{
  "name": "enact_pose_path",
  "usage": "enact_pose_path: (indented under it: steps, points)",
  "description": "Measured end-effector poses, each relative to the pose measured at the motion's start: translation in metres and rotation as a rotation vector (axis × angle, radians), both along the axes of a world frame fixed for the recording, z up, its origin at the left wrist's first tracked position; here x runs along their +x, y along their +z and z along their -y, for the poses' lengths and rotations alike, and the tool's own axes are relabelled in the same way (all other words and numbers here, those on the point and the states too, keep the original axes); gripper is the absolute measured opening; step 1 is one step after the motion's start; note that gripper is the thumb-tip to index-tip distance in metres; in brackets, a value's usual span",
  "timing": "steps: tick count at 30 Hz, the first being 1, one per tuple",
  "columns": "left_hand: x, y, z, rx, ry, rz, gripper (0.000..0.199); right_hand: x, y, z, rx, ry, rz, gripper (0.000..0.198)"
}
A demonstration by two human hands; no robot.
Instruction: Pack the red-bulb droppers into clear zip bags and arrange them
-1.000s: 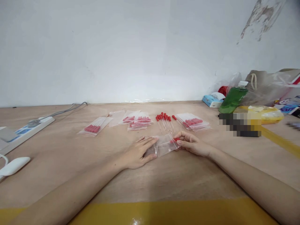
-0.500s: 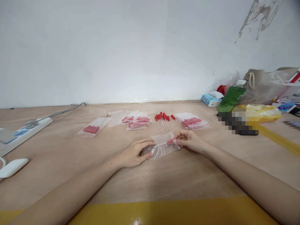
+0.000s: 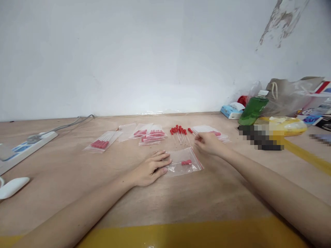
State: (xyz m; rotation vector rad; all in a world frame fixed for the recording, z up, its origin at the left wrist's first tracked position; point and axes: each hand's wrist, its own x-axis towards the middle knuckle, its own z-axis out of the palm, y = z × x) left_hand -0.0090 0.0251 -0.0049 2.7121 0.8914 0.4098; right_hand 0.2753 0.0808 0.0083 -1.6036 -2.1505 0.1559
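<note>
Bagging of red-bulbed droppers, apparently partway along. The left hand is resting on the wooden tabletop, its thumb spreading away from the fingers, which are lying over one end of a clear bag and seemingly steadying it. Inside this bag, near its red-lined mouth at the right, red bulbs are showing; their exact number is hard to tell. The right hand is hovering or resting just beyond the mouth, its fingers curling narrowly near a single dropper; whether they are holding anything cannot be told. Completed work seems to be lying farther back: a filled bag at the left, overlapping bags at the centre, and a pile of bags partly hidden behind the right hand. A loose cluster of droppers is lying unbagged between these groups, so the bag under the left hand is probably awaiting more, and its closure is apparently outstanding.
</note>
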Motion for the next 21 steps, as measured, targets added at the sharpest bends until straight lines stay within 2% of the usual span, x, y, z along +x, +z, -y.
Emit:
enact_pose_path:
  steps: [3, 6, 10, 14, 17, 19, 21]
  points:
    - [0.001, 0.0, 0.003, 0.052, 0.046, 0.077, 0.036, -0.011, 0.01, -0.023, -0.06, -0.16, 0.189, 0.02]
    - [0.003, -0.002, 0.006, 0.061, 0.057, 0.158, 0.033, -0.027, 0.013, -0.039, -0.151, -0.283, 0.249, 0.025]
    - [0.004, -0.003, 0.005, 0.025, 0.004, 0.153, 0.033, -0.043, 0.006, -0.048, -0.175, -0.358, 0.24, 0.029]
    - [0.004, -0.002, 0.005, -0.003, 0.002, 0.125, 0.034, -0.045, 0.005, -0.046, -0.125, -0.388, 0.219, 0.045]
    - [0.004, -0.002, 0.005, -0.012, 0.011, 0.127, 0.034, -0.032, 0.012, -0.036, -0.051, -0.337, 0.068, 0.063]
    - [0.004, -0.002, 0.004, -0.016, 0.011, 0.129, 0.034, -0.019, 0.014, -0.023, -0.055, -0.283, -0.146, 0.068]
    - [0.005, -0.003, 0.004, -0.019, 0.014, 0.13, 0.034, -0.006, 0.011, -0.008, -0.127, -0.228, -0.433, 0.069]
